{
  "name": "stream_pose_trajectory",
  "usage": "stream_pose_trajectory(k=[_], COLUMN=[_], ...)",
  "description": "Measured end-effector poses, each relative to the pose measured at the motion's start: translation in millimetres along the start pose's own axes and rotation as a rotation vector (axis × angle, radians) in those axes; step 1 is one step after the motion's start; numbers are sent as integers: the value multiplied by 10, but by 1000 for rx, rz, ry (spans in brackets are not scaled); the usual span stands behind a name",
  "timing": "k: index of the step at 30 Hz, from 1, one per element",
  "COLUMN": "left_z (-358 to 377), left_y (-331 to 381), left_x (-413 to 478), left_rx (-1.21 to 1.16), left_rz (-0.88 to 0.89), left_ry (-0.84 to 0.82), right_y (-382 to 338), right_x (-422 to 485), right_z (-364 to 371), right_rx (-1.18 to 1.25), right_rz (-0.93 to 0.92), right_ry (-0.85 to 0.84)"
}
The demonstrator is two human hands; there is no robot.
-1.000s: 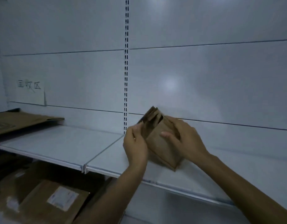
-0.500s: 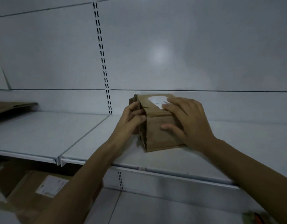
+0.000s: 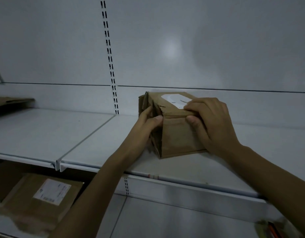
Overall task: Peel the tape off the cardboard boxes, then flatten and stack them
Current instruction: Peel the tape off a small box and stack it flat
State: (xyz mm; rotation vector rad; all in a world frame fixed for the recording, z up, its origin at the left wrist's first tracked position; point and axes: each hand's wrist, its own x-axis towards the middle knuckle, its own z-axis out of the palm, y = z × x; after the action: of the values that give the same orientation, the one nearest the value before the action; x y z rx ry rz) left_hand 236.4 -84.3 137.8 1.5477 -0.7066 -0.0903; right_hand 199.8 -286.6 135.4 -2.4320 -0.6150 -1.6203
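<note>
A small brown cardboard box (image 3: 177, 134) with a white label on top stands on the white metal shelf (image 3: 89, 140). Its left end is torn and its flaps gape. My left hand (image 3: 146, 124) is at that torn end, fingers tucked into the flaps and thumb against the front corner. My right hand (image 3: 210, 124) grips the box's top front edge, fingers over the label, thumb on the front face. No tape strip can be made out.
A flattened piece of cardboard (image 3: 12, 101) lies at the far left of the shelf. On the level below at the left sits a larger box with a label (image 3: 43, 196). A slotted upright (image 3: 110, 62) runs up the back panel.
The box went from tilted in the air to resting flat on the shelf. My right hand now clamps the top front edge and my left fingers are deeper in the torn end.
</note>
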Motion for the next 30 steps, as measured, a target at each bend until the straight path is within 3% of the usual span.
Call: stream_pose_trajectory(k=[3, 10, 16, 19, 25, 30], left_z=[-1, 10, 3, -25, -140, -199], left_y=[-8, 11, 43, 91, 155, 159], left_x=[-70, -260, -359, -370, -387, -392], left_rx=[61, 154, 72, -80, -445, -588], left_rz=[87, 240, 40, -39, -140, -211], left_ry=[32, 431, 160, 215, 270, 282], right_y=[14, -38, -90, -160, -363, -424], right_x=[-13, 2, -12, 16, 21, 48], right_z=[-38, -31, -41, -84, -102, -70], right_rx=[-16, -41, -55, -85, -236, -229], right_rz=[11, 10, 37, 25, -291, -315], right_ry=[9, -11, 24, 112, 61, 68])
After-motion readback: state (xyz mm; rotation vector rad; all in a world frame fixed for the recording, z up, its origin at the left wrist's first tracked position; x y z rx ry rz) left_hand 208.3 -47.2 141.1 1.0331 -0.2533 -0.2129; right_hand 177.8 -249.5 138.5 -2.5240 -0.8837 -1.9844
